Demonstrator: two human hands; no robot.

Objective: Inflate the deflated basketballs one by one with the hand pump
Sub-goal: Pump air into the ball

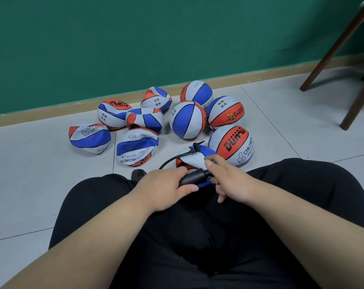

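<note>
Black and blue, the pump (194,177) lies across the person's lap, most of it covered. The left hand (166,184) wraps its fingers round the barrel. The right hand (231,180) curls round the handle end with the thumb on top, so the handle itself cannot be made out. A thin hose (169,159) loops from under the left hand up to a fitting stuck in the top of a crumpled ball (192,158). That ball sits on the floor (41,184) just past the knees, its lower part hidden by both hands. To its left lie five flat balls (137,147). To its right and behind it are four round balls (187,119), close together near the green wall (114,38). Chair legs (344,46) are cut off at the top right. Black trousers (177,236) fill the bottom of the view.
</note>
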